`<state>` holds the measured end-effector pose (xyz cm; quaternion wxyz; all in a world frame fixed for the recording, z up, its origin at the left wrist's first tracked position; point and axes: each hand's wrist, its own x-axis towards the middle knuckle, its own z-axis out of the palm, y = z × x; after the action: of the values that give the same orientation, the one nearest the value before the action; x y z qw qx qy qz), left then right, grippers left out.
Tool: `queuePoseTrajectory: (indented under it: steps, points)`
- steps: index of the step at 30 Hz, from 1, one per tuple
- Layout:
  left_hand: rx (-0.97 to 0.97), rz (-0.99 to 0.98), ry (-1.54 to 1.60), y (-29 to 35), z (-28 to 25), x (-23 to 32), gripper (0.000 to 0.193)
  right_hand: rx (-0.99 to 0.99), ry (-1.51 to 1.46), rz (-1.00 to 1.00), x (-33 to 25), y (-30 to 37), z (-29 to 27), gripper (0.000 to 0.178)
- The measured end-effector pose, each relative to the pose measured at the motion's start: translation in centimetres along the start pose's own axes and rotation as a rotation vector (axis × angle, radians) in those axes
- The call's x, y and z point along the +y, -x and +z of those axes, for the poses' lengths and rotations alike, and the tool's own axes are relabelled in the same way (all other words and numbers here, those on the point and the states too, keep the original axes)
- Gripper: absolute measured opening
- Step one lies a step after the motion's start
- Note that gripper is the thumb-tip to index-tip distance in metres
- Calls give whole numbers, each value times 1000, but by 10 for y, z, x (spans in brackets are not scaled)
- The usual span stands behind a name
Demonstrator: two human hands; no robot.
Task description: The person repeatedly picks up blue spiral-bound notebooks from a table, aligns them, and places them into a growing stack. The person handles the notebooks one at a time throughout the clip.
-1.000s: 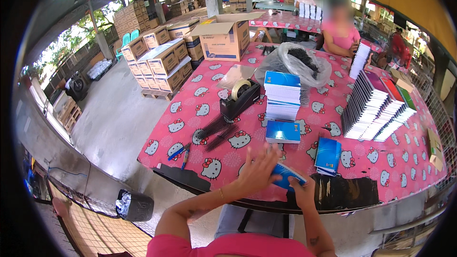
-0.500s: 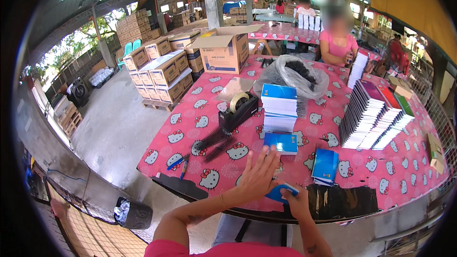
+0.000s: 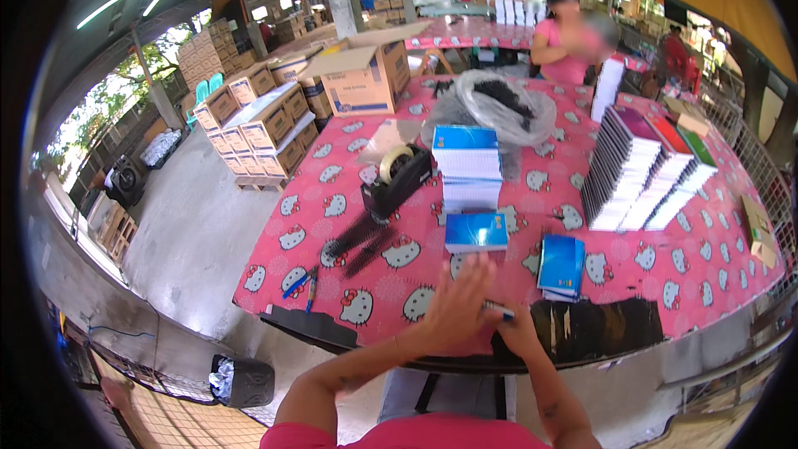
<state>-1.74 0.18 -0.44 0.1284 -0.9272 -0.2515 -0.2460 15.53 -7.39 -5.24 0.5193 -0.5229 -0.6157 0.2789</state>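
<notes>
My right hand (image 3: 519, 331) is closed on a small blue notebook at the near edge of the table. Only a narrow blue edge of that notebook (image 3: 497, 308) shows; the rest is hidden by my hands. My left hand (image 3: 457, 303) lies over it, fingers stretched out and slightly blurred. Just beyond my left fingertips sits a low pile of blue notebooks (image 3: 475, 231). Behind that stands a taller stack of the same kind (image 3: 467, 168). A few more blue notebooks (image 3: 561, 266) lie in a fanned pile to the right of my hands.
On the pink patterned table (image 3: 391, 283) are a tape dispenser (image 3: 397, 180), black binding coils (image 3: 363, 243) and pens (image 3: 301, 284). A plastic bag of black coils (image 3: 507, 108) sits farther back. Tall spiral notebook stacks (image 3: 623, 170) stand right. A co-worker (image 3: 565, 41) is across the table.
The notebook in my right hand has tilted up so that mainly its edge shows. My left hand has come closer to my right. Across the table, the co-worker has raised their hands.
</notes>
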Motion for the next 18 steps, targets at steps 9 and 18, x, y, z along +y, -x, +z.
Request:
queuePoseTrajectory:
  steps: [9, 18]
  points:
    - [-133, -23, 103, 11, 0, 14, 80, -210, -60, 237, -6, -8, -3, 40]
    - [-267, 17, 234, 43, -4, 31, 77, -152, -78, 177, 15, 5, 8, 21]
